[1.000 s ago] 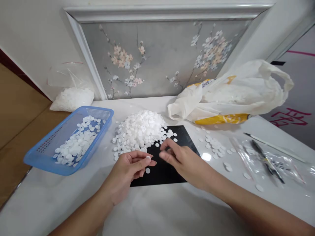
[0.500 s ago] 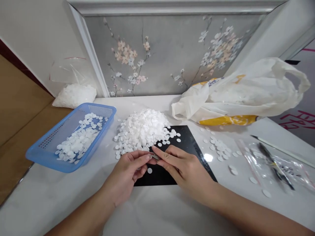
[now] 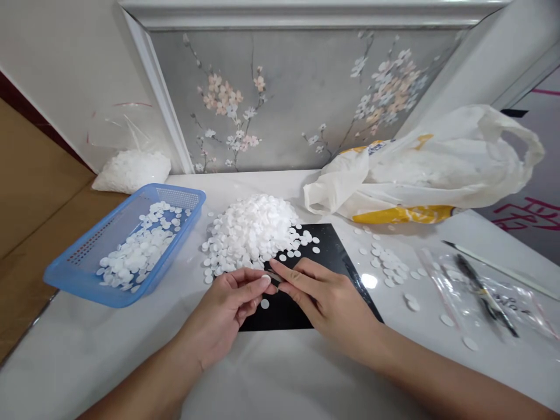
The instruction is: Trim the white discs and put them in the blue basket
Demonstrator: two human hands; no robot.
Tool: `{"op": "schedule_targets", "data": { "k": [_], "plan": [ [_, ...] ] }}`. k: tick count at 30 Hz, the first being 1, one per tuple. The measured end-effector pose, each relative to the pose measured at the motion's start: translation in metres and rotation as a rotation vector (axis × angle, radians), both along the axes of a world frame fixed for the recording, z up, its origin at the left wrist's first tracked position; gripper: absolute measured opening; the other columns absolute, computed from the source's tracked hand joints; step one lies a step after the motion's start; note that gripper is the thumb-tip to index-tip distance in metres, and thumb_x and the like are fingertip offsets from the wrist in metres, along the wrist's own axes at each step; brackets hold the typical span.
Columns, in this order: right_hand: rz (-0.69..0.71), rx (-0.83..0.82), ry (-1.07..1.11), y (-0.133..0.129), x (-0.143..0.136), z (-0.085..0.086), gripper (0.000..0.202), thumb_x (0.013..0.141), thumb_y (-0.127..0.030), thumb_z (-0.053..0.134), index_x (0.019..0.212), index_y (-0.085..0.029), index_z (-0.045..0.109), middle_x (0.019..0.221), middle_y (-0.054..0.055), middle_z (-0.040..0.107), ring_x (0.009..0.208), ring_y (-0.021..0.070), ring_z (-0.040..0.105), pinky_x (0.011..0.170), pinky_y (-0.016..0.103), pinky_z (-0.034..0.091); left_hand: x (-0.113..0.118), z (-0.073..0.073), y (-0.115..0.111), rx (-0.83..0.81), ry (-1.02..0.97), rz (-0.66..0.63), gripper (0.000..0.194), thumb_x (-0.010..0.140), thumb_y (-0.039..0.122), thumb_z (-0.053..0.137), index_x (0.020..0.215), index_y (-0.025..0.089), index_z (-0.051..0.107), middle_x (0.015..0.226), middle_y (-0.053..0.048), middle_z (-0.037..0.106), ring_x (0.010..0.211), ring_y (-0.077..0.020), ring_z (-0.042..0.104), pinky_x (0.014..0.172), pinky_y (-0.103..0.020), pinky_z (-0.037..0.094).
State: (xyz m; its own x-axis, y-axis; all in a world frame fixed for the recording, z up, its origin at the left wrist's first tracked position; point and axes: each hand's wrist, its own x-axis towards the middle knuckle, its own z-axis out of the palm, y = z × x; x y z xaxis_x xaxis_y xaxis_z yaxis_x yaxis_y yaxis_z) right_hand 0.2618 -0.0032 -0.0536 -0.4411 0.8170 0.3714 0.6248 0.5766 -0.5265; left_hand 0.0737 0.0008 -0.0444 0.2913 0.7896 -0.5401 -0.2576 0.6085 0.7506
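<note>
My left hand (image 3: 221, 312) pinches a small white disc (image 3: 265, 279) between thumb and forefinger. In my right hand (image 3: 335, 297) is a thin, flat, greyish metal blade (image 3: 275, 276), gripped near the fingertips. Its tip lies close to the disc's edge; I cannot tell whether they touch. Both hands are over a black board (image 3: 280, 319) on the white table. Just beyond my fingers rises a large heap of white discs (image 3: 258, 227), partly spread over the board. One loose disc (image 3: 265, 303) lies on the board under my left fingers.
To the left stands a blue basket (image 3: 65, 277) holding many white discs. Behind it leans a clear bag of white pieces (image 3: 133, 169). A white plastic carrier bag (image 3: 415, 181) lies back right. Farther right are scattered discs (image 3: 389, 265), a clear zip bag (image 3: 446, 291) and a black pen (image 3: 485, 291).
The view has shifted slightly. The blade has turned a little in my right fingers and more of it shows. The disc in my left pinch is seen more fully.
</note>
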Motion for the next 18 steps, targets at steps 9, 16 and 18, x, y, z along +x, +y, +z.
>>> {"op": "schedule_targets", "data": {
  "k": [9, 16, 18],
  "plan": [
    [0.022, -0.034, 0.004, -0.0011, -0.0014, 0.0044, 0.035, 0.097, -0.025, 0.039, 0.125, -0.015, 0.057, 0.079, 0.006, 0.058, 0.067, 0.0115, 0.057, 0.058, 0.022, 0.05, -0.0018, 0.0012, 0.0021, 0.012, 0.008, -0.027, 0.019, 0.074, 0.03, 0.072, 0.084, 0.014, 0.066, 0.075, -0.003, 0.065, 0.05, -0.0011, 0.036, 0.046, -0.014, 0.025],
    [0.037, 0.003, -0.03, -0.0004, 0.0, 0.0037, 0.035, 0.096, -0.024, 0.04, 0.125, -0.015, 0.058, 0.08, 0.006, 0.058, 0.063, 0.0106, 0.058, 0.054, 0.02, 0.048, -0.0003, 0.004, 0.0017, 0.028, 0.043, -0.061, 0.018, 0.076, 0.029, 0.07, 0.078, 0.012, 0.064, 0.072, -0.003, 0.061, 0.05, -0.002, 0.034, 0.046, -0.017, 0.02],
    [0.039, 0.004, -0.041, -0.0006, 0.0004, 0.0041, 0.035, 0.096, -0.023, 0.04, 0.125, -0.015, 0.058, 0.08, 0.006, 0.058, 0.063, 0.0102, 0.058, 0.052, 0.019, 0.047, -0.0005, 0.0054, 0.0019, 0.038, 0.066, -0.085, 0.018, 0.076, 0.029, 0.068, 0.078, 0.012, 0.063, 0.072, -0.003, 0.061, 0.051, -0.0026, 0.034, 0.046, -0.017, 0.02]
  ]
}}
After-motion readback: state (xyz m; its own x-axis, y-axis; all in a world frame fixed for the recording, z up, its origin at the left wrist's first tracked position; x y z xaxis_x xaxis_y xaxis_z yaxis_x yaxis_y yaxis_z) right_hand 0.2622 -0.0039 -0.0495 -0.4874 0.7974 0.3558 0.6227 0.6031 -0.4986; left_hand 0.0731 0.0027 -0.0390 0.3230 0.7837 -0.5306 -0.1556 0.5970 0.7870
